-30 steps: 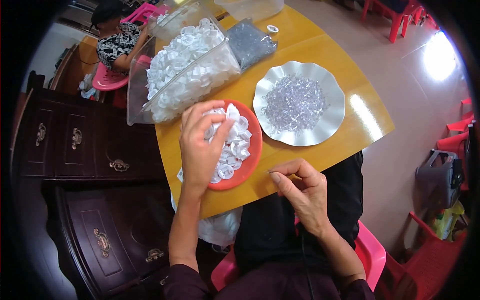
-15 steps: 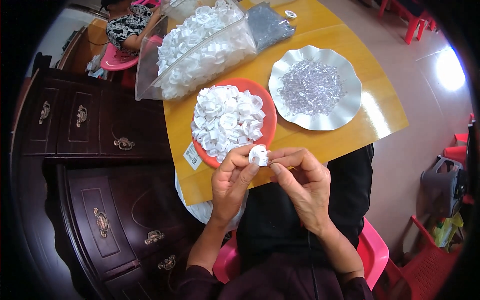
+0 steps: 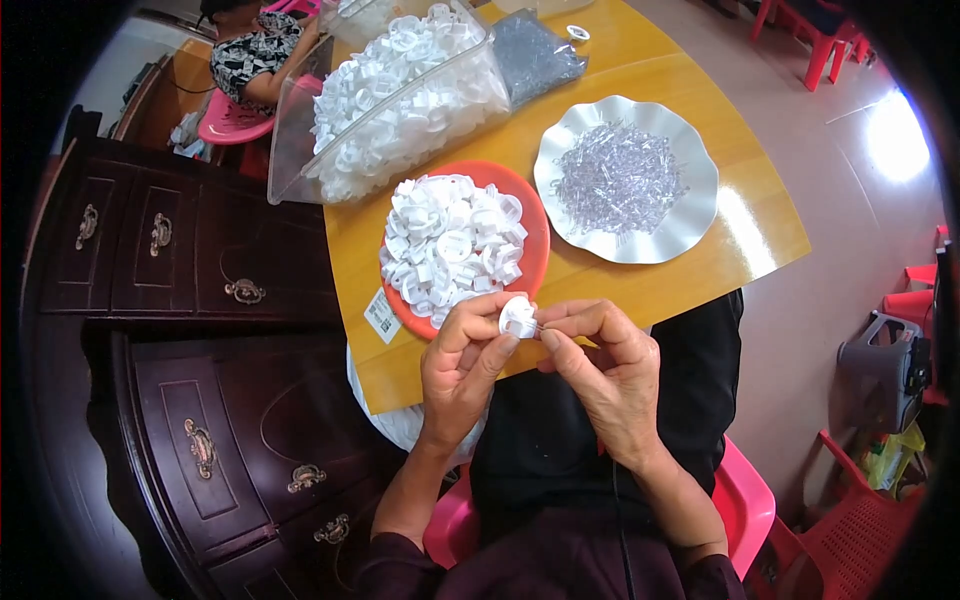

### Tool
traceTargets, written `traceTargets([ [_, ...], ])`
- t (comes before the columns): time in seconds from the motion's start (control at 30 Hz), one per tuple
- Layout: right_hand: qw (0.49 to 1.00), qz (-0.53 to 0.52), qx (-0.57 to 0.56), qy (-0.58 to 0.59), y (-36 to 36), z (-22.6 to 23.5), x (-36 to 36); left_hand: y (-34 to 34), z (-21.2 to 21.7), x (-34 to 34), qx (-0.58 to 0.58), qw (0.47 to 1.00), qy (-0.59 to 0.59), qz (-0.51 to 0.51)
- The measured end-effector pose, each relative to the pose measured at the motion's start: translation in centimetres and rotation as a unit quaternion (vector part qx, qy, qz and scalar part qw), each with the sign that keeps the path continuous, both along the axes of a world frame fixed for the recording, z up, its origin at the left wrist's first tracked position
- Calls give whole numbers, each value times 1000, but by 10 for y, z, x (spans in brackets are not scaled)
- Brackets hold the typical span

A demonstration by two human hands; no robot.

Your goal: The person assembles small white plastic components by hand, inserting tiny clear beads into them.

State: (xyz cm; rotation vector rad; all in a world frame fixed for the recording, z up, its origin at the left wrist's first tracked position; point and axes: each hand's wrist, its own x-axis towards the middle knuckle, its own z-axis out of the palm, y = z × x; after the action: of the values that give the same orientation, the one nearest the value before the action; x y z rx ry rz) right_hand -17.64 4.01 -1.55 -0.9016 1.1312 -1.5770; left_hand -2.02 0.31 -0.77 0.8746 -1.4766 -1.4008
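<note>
Just over the table's near edge, my left hand (image 3: 462,360) is closed on a small round white plastic part (image 3: 517,318), held between thumb and fingers. My right hand (image 3: 612,370) pinches a thin, wire-like piece against the part's right side; fingertips hide most of it. Right behind my left hand is an orange-red plate (image 3: 537,225) heaped with similar white parts (image 3: 450,245). To the right stands a pale dish with a scalloped rim (image 3: 702,195), holding many small clear pieces with thin legs (image 3: 620,178).
A clear plastic bin (image 3: 290,160) full of white parts stands at the table's back left, beside a grey bag (image 3: 538,58). A white label (image 3: 381,316) lies left of the plate. Dark drawers (image 3: 150,240) flank the table. Another person (image 3: 262,60) sits at the far left.
The white part has turned slightly between my left fingers, with the right fingertips still at its side. The whole view has shifted a little; both hands stay in about the same place.
</note>
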Motion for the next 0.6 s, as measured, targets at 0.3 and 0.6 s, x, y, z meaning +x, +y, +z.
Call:
traceTargets([
  [0.3, 1000, 11, 7, -8, 1, -1, -2, -4, 4, 1, -89, 994, -66, -10],
  [0.6, 999, 26, 19, -7, 6, 2, -8, -7, 11, 6, -161, 976, -144, -34],
])
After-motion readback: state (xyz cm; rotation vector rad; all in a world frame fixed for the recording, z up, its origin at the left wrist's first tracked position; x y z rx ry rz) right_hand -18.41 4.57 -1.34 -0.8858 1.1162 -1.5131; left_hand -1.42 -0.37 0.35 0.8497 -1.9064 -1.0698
